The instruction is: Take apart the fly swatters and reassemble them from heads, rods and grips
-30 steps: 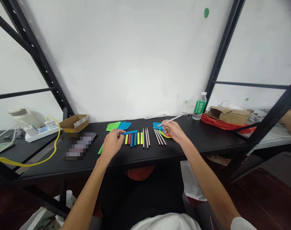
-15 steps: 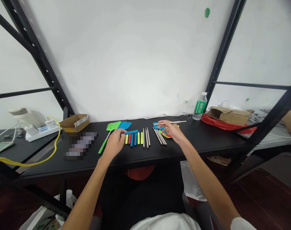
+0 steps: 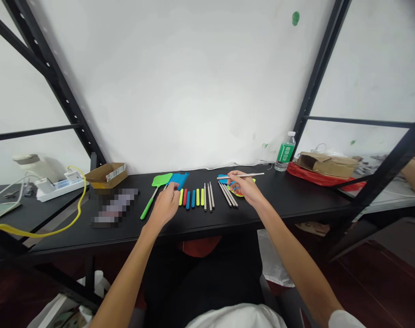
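Observation:
My left hand point(image 3: 167, 200) is closed around a blue handle point(image 3: 184, 179), a slim tube that tilts up and to the right in front of a blue fly swatter head point(image 3: 175, 178). A green fly swatter point(image 3: 146, 208) lies just left of that hand. Right of it, yellow, red and blue handles point(image 3: 193, 199) lie in a row, followed by several metal rods point(image 3: 209, 197). My right hand point(image 3: 244, 186) pinches a metal rod point(image 3: 255, 174), held nearly level. Beneath this hand are more metal rods point(image 3: 228, 196) and blue and yellow-green swatter heads, partly covered.
An open cardboard box point(image 3: 107, 176) and a pixelated item point(image 3: 115, 208) are on the left of the black table point(image 3: 272, 205). A water bottle point(image 3: 285, 152) stands at the back right, near a brown box point(image 3: 326, 164) on red plastic. A yellow cable point(image 3: 79, 205) crosses at left.
The blue handle in my left hand has swung from nearly level to tilted upward. My right hand has turned slightly, and the rod in it has shifted a little left.

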`<act>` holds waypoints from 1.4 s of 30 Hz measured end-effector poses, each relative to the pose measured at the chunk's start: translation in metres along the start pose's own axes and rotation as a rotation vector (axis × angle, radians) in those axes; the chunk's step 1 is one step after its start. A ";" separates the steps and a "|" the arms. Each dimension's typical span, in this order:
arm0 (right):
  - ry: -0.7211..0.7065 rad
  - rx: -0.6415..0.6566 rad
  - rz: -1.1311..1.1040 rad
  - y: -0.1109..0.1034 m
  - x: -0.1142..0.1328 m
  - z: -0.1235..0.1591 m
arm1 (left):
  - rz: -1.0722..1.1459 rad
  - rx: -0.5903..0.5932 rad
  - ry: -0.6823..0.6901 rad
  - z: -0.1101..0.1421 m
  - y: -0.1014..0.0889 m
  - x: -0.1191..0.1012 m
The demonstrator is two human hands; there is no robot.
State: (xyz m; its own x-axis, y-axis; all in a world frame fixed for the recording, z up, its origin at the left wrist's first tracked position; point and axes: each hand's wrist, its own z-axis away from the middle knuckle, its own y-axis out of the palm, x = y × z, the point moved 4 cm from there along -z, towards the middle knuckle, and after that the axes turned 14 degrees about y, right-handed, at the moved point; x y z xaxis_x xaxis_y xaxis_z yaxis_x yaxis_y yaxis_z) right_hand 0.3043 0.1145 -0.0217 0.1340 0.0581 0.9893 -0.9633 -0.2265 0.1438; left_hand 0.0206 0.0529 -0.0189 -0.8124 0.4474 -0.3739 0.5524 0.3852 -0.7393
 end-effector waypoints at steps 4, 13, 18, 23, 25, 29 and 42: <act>0.000 0.010 0.015 0.003 -0.001 0.000 | 0.013 0.008 0.014 0.000 0.001 -0.001; -0.005 0.010 0.026 0.006 -0.002 0.000 | 0.033 0.031 0.012 0.000 0.002 -0.007; -0.002 -0.005 0.005 0.007 -0.001 0.001 | 0.027 0.030 0.030 0.000 0.000 -0.012; -0.002 -0.007 -0.008 0.008 -0.001 0.002 | -0.033 0.110 0.049 -0.001 0.000 -0.021; -0.012 0.004 -0.011 0.007 -0.001 0.001 | -0.074 0.138 0.048 -0.001 0.000 -0.024; -0.028 0.028 -0.017 0.008 -0.002 0.000 | -0.166 0.159 0.084 0.000 0.001 -0.027; -0.066 0.052 -0.005 0.010 -0.003 -0.002 | -0.245 0.211 0.168 0.003 0.016 -0.025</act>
State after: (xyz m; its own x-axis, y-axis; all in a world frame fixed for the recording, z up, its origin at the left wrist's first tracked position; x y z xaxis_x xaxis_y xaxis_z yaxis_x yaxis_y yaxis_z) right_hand 0.2941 0.1137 -0.0229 0.1553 -0.0047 0.9879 -0.9495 -0.2768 0.1480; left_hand 0.0490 0.0454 -0.0235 -0.8641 0.4959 -0.0867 0.2799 0.3301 -0.9015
